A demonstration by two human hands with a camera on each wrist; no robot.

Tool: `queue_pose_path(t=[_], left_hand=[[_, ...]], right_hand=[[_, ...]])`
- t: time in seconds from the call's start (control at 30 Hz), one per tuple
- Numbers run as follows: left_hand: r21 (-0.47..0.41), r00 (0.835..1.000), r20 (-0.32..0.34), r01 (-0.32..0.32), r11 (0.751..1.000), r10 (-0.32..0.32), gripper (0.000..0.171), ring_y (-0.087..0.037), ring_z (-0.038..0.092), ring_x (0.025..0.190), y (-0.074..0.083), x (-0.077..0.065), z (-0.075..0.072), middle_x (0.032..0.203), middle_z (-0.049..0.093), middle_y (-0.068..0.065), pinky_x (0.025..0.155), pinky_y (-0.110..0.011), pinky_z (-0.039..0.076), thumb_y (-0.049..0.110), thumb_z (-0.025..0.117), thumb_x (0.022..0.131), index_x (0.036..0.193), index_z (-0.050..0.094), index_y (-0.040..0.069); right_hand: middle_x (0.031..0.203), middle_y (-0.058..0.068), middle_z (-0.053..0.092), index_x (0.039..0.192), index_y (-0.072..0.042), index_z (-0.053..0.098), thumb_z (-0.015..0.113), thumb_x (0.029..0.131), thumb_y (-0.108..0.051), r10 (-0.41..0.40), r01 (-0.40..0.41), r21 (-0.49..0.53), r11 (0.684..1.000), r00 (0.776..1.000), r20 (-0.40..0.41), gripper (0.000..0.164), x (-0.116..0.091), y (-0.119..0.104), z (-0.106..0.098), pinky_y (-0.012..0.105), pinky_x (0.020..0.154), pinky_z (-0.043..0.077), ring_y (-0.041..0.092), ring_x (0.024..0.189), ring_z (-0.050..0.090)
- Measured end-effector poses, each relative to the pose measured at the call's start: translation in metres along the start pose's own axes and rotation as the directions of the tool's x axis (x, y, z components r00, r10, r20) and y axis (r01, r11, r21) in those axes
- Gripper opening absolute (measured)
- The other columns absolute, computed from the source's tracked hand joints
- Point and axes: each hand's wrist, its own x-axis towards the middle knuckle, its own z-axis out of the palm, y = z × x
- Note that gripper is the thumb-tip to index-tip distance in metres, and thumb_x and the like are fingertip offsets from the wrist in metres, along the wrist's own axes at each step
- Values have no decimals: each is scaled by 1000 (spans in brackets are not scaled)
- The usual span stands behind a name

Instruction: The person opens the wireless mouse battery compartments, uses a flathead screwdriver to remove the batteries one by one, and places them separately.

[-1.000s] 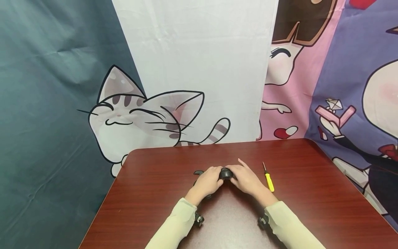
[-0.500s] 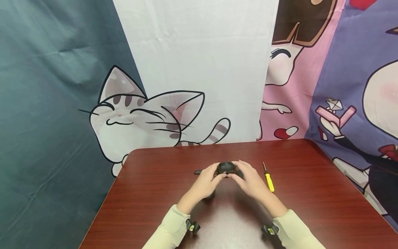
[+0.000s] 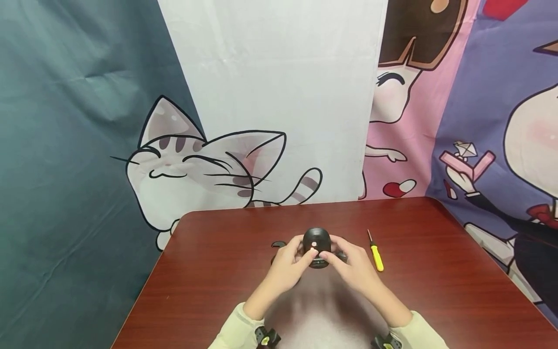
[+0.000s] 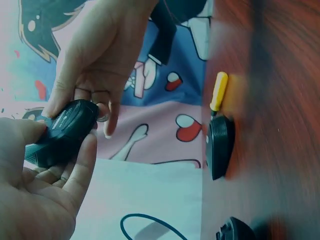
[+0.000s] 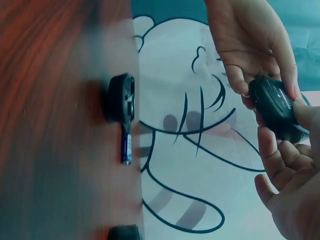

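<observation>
Both hands hold a black computer mouse point(image 3: 317, 241) above the middle of the table, tilted up with its underside toward the head. My left hand point(image 3: 283, 264) grips its left side, my right hand point(image 3: 355, 265) its right side, thumbs on the near face. Pale label print shows on the mouse point(image 4: 62, 132) in the left wrist view. A small red glow shows on its face in the right wrist view. Behind my right hand lies another black ribbed object point(image 4: 220, 147), partly hidden in the head view.
A yellow-handled screwdriver point(image 3: 377, 256) lies right of the hands on the red-brown table point(image 3: 218, 281). Left of them is a curved black piece point(image 3: 278, 244). A black open-sided part point(image 5: 120, 97) stands near a battery point(image 5: 126, 150). A printed cloth point(image 3: 279, 72) hangs behind.
The mouse has been raised from the table and tipped back, so its underside now faces the head camera. Both thumbs have moved onto its near face.
</observation>
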Motion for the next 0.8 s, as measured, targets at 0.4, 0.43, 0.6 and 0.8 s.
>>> queue_pose_path(t=[0.4,0.43,0.6,0.8], left_hand=[[-264,985,135,144,954,-111,36,-12,67,87,31,-14,-10,104,67,-11,66,-29,59,22,58,93,121,50,1],[-268,985,133,141,953,-108,36,-11,67,86,34,-15,-11,102,67,-11,65,-27,59,22,59,92,120,51,0],[-303,984,133,155,940,-120,32,-11,67,77,33,-22,-10,96,69,-11,61,-31,59,19,59,92,115,51,-1],[-350,977,145,198,916,-156,29,-13,68,69,15,-26,-1,91,68,-13,61,-38,60,20,57,93,115,51,1]], right_hand=[[77,-8,65,114,-24,61,65,86,-40,195,-206,125,971,976,95,33,-15,-4,-1,22,52,45,11,65,60],[78,-8,65,115,-23,62,63,87,-39,195,-206,125,971,976,99,33,-16,-3,-2,22,53,46,11,65,60],[82,-4,68,117,-23,61,55,94,-35,204,-213,119,970,976,80,27,-17,8,-13,24,64,54,8,69,64],[87,-6,69,118,-29,59,52,95,-39,259,-258,-5,966,966,21,26,-13,29,-35,22,69,52,6,77,66]])
